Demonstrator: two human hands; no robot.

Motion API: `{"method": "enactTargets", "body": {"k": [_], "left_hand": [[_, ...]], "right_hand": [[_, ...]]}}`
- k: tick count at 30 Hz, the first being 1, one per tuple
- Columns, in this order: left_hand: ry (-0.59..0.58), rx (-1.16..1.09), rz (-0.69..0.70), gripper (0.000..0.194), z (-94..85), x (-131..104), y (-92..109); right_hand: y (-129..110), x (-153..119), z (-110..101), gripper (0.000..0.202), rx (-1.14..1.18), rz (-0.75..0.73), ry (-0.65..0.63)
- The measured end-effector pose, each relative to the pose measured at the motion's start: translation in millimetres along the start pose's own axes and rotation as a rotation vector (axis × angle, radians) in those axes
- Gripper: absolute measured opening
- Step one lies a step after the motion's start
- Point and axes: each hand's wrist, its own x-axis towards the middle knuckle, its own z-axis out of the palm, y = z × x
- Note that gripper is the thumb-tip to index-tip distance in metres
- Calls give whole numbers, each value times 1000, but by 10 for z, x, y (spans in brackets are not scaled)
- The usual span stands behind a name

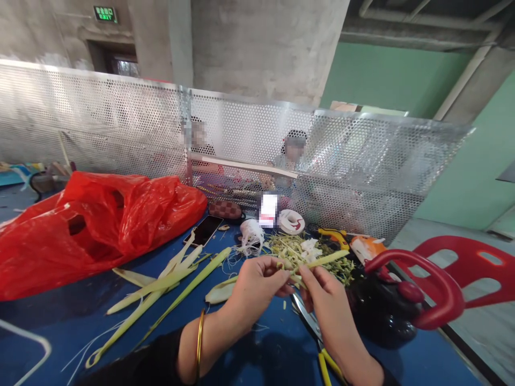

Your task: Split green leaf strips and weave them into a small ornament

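With the scissors (306, 315) on the blue counter (249, 359) as landmark, the pale green leaf strip (328, 259) is held up just beyond the blade tips, one end poking out to the far right of them. The left hand (255, 289), to the left of the scissors, has its thumb closed against its fingers on one part of the strip; the right hand (330, 300), partly hiding the scissors, pinches it close by in the same way, so neither is open. The step in hand looks to be folding or twisting the strip between the fingertips, though the exact fold is too small to make out. The next move seems to call for a steady left pinch while the right fingers guide the free end, without letting the turn spring loose. Beyond the scissors lie a heap of green clippings (341, 268) and a bundle of white thread (251, 236); well to their left are longer loose leaves (155, 289), and to their right stands a dark kettle (386, 311).
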Motion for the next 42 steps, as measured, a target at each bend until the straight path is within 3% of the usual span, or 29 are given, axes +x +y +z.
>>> {"method": "enactTargets", "body": {"k": [5, 8, 12, 17, 19, 22, 26, 29, 36, 42], "left_hand": [[116, -17, 56, 8, -111, 49, 131], [116, 40, 103, 9, -158, 72, 156], [-26, 173, 140, 7, -175, 67, 116], [-306, 197, 14, 9, -170, 16, 82], [-376, 184, -32, 10, -172, 9, 85], [-418, 165, -51, 11, -177, 15, 87], [-478, 171, -70, 10, -177, 7, 93], [-523, 178, -81, 8, -170, -16, 113], [-491, 112, -154, 13, -196, -20, 158], [-509, 128, -124, 21, -202, 0, 99]], "right_hand": [[-143, -68, -70, 34, -140, -69, -219], [-249, -140, -92, 25, -210, -139, -274], [-364, -190, -142, 24, -122, -135, -301], [-482, -144, -311, 21, 215, 114, -426], [-510, -115, -370, 24, 252, 171, -472], [-489, -76, -396, 25, 86, 95, -408], [-376, -32, -336, 20, -235, -304, -201], [-304, -3, -285, 19, -353, -495, -205], [-240, 63, -264, 29, -408, -364, -189], [-210, 69, -236, 30, -463, -339, -214]]}}
